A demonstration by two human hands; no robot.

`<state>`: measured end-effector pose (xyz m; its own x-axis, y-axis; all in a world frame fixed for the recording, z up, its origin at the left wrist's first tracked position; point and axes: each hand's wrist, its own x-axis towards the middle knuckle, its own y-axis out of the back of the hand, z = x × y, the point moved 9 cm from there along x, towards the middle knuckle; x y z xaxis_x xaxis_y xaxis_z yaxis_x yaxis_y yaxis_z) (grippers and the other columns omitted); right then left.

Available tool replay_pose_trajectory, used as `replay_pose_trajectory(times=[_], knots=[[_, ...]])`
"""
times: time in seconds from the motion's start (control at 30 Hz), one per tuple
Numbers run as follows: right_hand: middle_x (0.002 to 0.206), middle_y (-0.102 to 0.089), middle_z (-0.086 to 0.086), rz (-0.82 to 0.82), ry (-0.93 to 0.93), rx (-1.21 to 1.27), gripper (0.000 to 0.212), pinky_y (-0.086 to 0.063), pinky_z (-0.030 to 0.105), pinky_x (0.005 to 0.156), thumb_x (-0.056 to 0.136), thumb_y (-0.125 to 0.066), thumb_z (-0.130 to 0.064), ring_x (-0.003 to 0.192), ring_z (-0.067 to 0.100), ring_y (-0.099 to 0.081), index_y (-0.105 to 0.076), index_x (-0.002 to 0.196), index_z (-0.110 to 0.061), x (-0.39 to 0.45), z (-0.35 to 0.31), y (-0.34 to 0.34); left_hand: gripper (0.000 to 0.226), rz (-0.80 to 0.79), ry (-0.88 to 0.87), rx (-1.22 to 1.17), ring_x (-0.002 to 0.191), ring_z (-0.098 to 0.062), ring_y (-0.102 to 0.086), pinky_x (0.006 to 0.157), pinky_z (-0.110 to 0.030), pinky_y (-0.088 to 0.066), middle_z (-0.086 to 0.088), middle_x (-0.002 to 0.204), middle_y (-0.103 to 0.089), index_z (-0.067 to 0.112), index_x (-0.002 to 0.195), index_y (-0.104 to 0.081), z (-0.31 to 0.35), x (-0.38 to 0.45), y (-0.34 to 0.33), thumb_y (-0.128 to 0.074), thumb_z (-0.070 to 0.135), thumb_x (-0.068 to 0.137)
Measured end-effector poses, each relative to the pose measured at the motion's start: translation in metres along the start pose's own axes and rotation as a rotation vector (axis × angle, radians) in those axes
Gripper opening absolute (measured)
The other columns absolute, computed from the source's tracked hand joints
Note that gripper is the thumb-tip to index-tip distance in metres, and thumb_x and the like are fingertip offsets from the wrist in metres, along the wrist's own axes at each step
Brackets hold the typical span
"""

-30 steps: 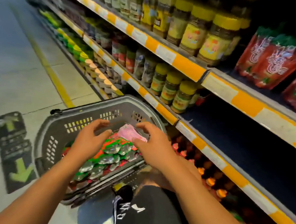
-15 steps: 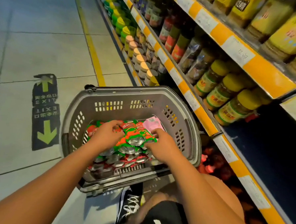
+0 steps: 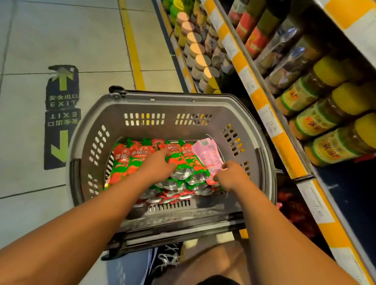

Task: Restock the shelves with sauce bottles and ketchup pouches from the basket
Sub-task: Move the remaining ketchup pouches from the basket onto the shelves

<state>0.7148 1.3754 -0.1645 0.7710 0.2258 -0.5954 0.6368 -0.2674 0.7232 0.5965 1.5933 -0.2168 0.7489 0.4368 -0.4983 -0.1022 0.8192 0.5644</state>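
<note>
A dark floor sticker point(image 3: 61, 118) with green arrows and the word EXIT lies on the pale tiles at nine o'clock. A yellow floor line point(image 3: 133, 47) runs toward twelve o'clock along the rack's base. A black sneaker point(image 3: 165, 261) with white laces stands at six o'clock, just beside a bare knee point(image 3: 210, 263)
</note>
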Motion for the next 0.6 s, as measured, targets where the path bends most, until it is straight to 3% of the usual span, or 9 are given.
replay_pose_trajectory(times=[0.07,0.13,0.17,0.23,0.3,0.4,0.5,0.6], knots=[[0.103,-0.055,0.009,-0.010,-0.043,-0.023,0.035,-0.044,0.030,0.062,0.091,-0.070,-0.016,0.088,0.027,-0.057,-0.057,0.123,-0.008,0.008,0.010,0.002,0.057,0.024,0.006,0.002,0.085,-0.015,-0.062,0.078,-0.033,-0.054,-0.009,0.134,-0.063,0.018,0.147,-0.050,0.000,0.003,-0.004,-0.066,0.041,0.097],[0.104,-0.058,0.011,-0.020,-0.080,-0.026,0.033,-0.038,0.029,0.053,0.090,-0.071,-0.016,0.079,0.023,-0.055,-0.055,0.118,-0.006,0.016,0.018,0.003,0.063,0.044,0.009,-0.001,0.108,-0.027,-0.064,0.093,-0.039,-0.054,-0.013,0.142,-0.059,0.015,0.150,-0.048,-0.001,0.006,-0.006,-0.065,0.046,0.098],[0.101,-0.058,0.011,-0.027,-0.097,-0.015,0.035,-0.037,0.028,0.051,0.090,-0.072,-0.016,0.076,0.022,-0.054,-0.055,0.118,-0.005,0.021,0.022,0.003,0.066,0.052,0.007,0.006,0.116,-0.031,-0.062,0.097,-0.041,-0.053,-0.013,0.143,-0.058,0.014,0.150,-0.047,-0.001,0.007,-0.008,-0.065,0.049,0.097],[0.091,-0.057,0.007,-0.042,-0.129,0.021,0.041,-0.038,0.027,0.050,0.089,-0.075,-0.016,0.072,0.019,-0.053,-0.054,0.121,-0.002,0.028,0.026,-0.001,0.070,0.069,0.012,0.020,0.115,-0.033,-0.062,0.096,-0.043,-0.054,-0.014,0.137,-0.061,0.013,0.149,-0.047,0.000,0.009,-0.010,-0.065,0.054,0.095],[0.100,-0.063,0.012,-0.049,-0.152,0.063,0.046,-0.050,0.031,0.058,0.087,-0.077,-0.016,0.079,0.024,-0.061,-0.055,0.124,0.000,0.034,0.027,-0.006,0.075,0.076,0.035,-0.006,0.108,-0.032,-0.064,0.092,-0.045,-0.056,-0.014,0.132,-0.060,0.013,0.149,-0.044,0.000,0.011,-0.012,-0.068,0.056,0.093],[0.113,-0.068,0.020,-0.035,-0.186,0.141,0.047,-0.060,0.044,0.085,0.082,-0.079,-0.011,0.098,0.036,-0.068,-0.061,0.123,0.003,0.043,0.028,-0.014,0.082,0.083,0.049,-0.093,0.118,-0.031,-0.060,0.097,-0.045,-0.054,-0.010,0.141,-0.054,0.016,0.149,-0.040,-0.003,0.016,-0.013,-0.077,0.053,0.087],[0.105,-0.068,0.016,-0.062,-0.206,0.192,0.041,-0.058,0.043,0.082,0.081,-0.079,-0.006,0.087,0.030,-0.066,-0.062,0.117,0.002,0.050,0.027,-0.022,0.087,0.071,0.041,-0.196,0.112,-0.024,-0.058,0.089,-0.036,-0.050,0.000,0.130,-0.055,0.017,0.148,-0.039,-0.008,0.021,-0.013,-0.083,0.050,0.082],[0.108,-0.066,0.016,-0.065,-0.226,0.194,0.039,-0.059,0.047,0.089,0.080,-0.079,-0.005,0.091,0.031,-0.064,-0.058,0.113,-0.003,0.056,0.027,-0.029,0.095,0.054,0.058,-0.253,0.107,-0.016,-0.050,0.086,-0.031,-0.042,0.003,0.130,-0.052,0.017,0.150,-0.037,-0.014,0.027,-0.014,-0.088,0.049,0.076]])
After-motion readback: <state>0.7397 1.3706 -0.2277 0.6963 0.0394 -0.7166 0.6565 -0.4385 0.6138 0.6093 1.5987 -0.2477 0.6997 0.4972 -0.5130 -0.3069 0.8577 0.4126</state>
